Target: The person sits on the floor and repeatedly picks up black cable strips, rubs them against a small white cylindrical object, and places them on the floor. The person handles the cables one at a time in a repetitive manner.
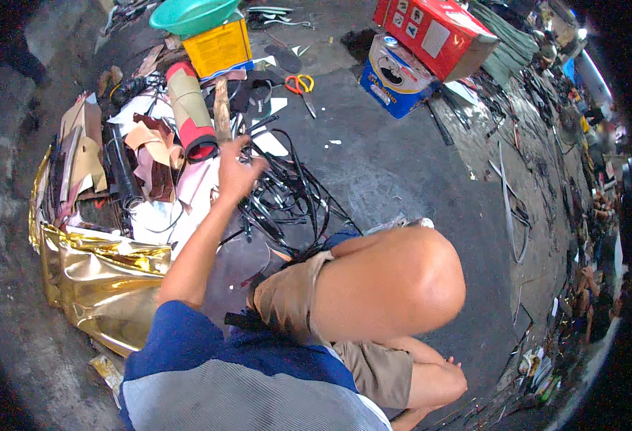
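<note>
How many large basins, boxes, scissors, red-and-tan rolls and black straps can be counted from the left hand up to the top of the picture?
Basins: 1, the green basin
Boxes: 3, the yellow box, red box and blue box
Scissors: 1 pair
Rolls: 1, the red-and-tan roll
Total: 6, without the black straps by the left hand, too tangled to count.

Head view, taken by the left of two head-worn fisheye cameras. It looks steeply down and forward, with the shirt (251, 391) and bent knee (431, 276) close below, the left hand (240, 171) farther off, and the floor (431, 179) spread wide around them.
</note>
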Demonstrator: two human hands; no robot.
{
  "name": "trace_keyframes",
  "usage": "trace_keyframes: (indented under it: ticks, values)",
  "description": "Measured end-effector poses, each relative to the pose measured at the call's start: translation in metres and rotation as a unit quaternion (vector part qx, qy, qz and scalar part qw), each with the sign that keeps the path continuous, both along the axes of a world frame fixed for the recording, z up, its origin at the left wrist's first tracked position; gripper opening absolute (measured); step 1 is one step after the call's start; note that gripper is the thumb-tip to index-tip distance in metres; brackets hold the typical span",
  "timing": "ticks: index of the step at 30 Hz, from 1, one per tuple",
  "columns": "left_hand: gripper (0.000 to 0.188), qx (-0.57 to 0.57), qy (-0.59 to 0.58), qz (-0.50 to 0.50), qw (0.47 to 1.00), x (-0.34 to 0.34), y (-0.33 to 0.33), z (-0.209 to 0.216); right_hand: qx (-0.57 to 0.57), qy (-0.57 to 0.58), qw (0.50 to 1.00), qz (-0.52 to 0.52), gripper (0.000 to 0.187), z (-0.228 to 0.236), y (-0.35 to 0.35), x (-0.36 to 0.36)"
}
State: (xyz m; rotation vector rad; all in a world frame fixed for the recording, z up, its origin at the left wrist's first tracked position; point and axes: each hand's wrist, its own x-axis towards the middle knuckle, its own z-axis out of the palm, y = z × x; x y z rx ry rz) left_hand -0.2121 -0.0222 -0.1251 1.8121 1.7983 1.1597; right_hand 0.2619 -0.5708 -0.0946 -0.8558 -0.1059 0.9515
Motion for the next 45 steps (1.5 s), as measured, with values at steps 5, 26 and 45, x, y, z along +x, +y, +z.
trace_keyframes:
  ticks: [5,26,45]
  values:
    - [0.046,-0.071,0.107,-0.151,0.98,0.039,-0.013,-0.104,0.019,-0.035,0.998,0.057,0.081,0.016,-0.012,0.005]
    - [0.018,-0.023,0.251,-0.45,0.857,0.085,0.118,-0.109,-0.392,-0.481,0.764,0.175,0.084,-0.074,0.289,0.027]
    - [0.044,-0.661,-0.325,-0.343,0.583,0.345,-0.016,-0.149,-0.234,-0.305,0.916,-0.118,0.057,-0.124,0.376,0.032]
